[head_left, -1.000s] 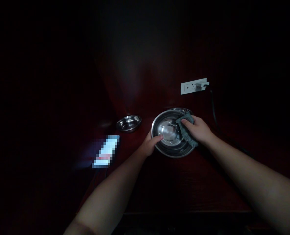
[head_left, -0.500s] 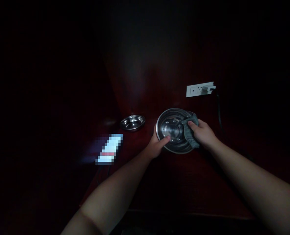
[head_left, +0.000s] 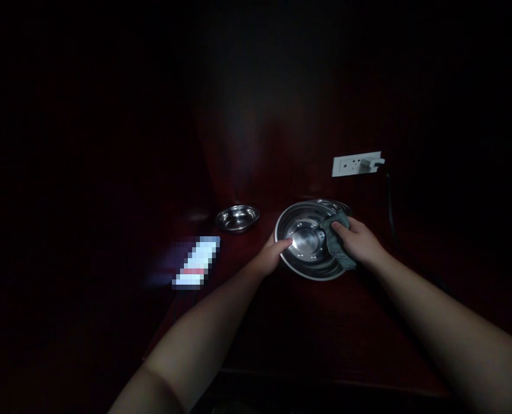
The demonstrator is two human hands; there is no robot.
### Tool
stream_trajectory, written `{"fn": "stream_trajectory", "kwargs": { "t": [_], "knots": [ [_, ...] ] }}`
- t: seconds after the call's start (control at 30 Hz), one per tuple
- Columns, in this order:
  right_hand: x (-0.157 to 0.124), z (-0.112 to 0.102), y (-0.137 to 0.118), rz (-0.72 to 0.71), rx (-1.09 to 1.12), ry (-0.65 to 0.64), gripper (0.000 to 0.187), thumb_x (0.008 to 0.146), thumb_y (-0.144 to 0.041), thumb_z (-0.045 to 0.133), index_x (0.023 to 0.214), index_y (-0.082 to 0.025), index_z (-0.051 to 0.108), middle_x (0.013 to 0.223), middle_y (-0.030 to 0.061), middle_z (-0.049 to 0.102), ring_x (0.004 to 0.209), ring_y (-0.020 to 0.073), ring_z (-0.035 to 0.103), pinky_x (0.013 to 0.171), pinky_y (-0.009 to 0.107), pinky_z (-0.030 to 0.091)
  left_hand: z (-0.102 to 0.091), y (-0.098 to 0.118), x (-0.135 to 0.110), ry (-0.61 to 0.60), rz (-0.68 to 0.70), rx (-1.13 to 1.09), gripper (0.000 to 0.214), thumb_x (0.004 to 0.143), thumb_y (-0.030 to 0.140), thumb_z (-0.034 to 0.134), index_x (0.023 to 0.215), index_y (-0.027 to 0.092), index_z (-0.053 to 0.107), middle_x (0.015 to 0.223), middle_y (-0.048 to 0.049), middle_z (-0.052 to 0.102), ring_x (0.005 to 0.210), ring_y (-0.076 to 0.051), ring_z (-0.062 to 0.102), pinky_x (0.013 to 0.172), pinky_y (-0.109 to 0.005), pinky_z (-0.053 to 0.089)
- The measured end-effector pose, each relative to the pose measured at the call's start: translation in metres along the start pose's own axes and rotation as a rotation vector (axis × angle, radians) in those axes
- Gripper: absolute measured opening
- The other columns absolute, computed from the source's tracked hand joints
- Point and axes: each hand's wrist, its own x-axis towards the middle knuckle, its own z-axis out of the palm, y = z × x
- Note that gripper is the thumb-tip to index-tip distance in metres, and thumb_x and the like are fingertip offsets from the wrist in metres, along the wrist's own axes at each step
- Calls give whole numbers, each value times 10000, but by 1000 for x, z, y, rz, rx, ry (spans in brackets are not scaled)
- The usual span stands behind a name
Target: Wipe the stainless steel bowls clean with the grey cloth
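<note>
A shiny steel bowl (head_left: 310, 241) is held up over the dark red table, tilted so that its inside faces me. My left hand (head_left: 273, 253) grips its left rim, the thumb inside and the fingers hidden behind the wall. At the right rim, my right hand (head_left: 359, 238) pinches a grey-green cloth (head_left: 339, 241) that is folded over the edge, thumb on the inner side. Behind this bowl the rim of another steel dish (head_left: 336, 205) shows in part.
A small shallow steel bowl (head_left: 237, 219) stands at the back left. Nearer lies a lit phone (head_left: 198, 261), its screen blurred out, with a cable by it. On the back wall, a white socket panel (head_left: 346, 165) holds a plugged-in charger; a dark cord (head_left: 389, 201) hangs down.
The bowl in my hands has tipped and dropped slightly, uncovering more of the dish behind it. Both hands keep their grip. The whole view has shifted a little.
</note>
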Motion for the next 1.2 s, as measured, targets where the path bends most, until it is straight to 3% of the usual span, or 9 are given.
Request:
{"fn": "stream_trajectory", "kwargs": {
  "t": [0.2,0.4,0.6,0.77,1.2],
  "knots": [
    [-2,1,-3,34,-29,-16,245,812,-362,502,939,-184,611,817,53,682,676,173,632,595,257,471,-2,-3,0,-31,-13,-16,556,667,306,704,1190,164,579,1175,-98,644,1152,-307,541,1018,-439,369],
    [-1,0,-5,26,-97,45,244,817,-363,493,916,-180,620,803,59,689,654,175,634,576,256,463,-5,-9,1,-52,98,49,614,725,423,676,1274,205,508,1331,-88,536,1274,-283,436,1090,-410,287],
    [1,2,0,44,-94,75,256,820,-379,485,923,-186,617,829,65,695,687,190,643,594,269,470,-1,-7,-2,-58,126,92,702,701,398,709,1317,193,442,1360,-110,501,1279,-294,424,1097,-430,268],
    [-2,4,-3,25,-78,28,251,824,-376,477,913,-179,604,833,70,692,699,192,642,618,276,477,2,-4,-2,-25,132,91,648,690,370,706,1269,179,488,1316,-105,542,1250,-293,457,1082,-427,292],
    [-6,2,-9,-13,-103,19,228,820,-354,494,911,-185,618,811,57,695,699,187,646,614,268,480,-5,-6,0,43,-14,13,519,682,296,664,1177,171,573,1125,-78,662,1172,-286,526,1020,-422,373]
  ]
}}
